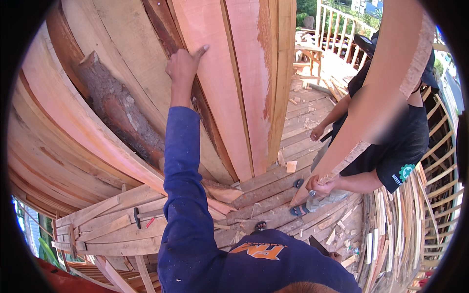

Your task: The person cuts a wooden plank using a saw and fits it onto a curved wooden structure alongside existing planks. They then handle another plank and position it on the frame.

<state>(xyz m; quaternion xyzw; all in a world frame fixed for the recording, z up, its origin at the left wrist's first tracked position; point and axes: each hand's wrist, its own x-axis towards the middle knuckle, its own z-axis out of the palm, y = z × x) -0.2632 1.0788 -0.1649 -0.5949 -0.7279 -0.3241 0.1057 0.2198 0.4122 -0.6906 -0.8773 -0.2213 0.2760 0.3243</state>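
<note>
My left arm, in a dark blue sleeve, stretches up to the leaning planks. My left hand (183,68) is closed with its thumb out, against a bark-edged plank (163,24) beside a pinkish plank (207,63). Its fingertips are turned away, so what they grip, if anything, is hidden. Low on the right, my right hand (335,256) shows only in part past my torso. It is at a dark, flat, blade-like tool (318,245) whose kind I cannot make out. In front of me a co-worker's hand (320,186) grips a long curved plank (371,112) standing at a slant.
The co-worker (405,146), in black, stands close on the right. Wood chips lie over the plank floor (303,110). A dark-handled tool (137,218) and a red object (150,222) rest on boards at left. A bark-covered log piece (119,107) leans on the curved planking. Stacked strips (391,229) lie at right.
</note>
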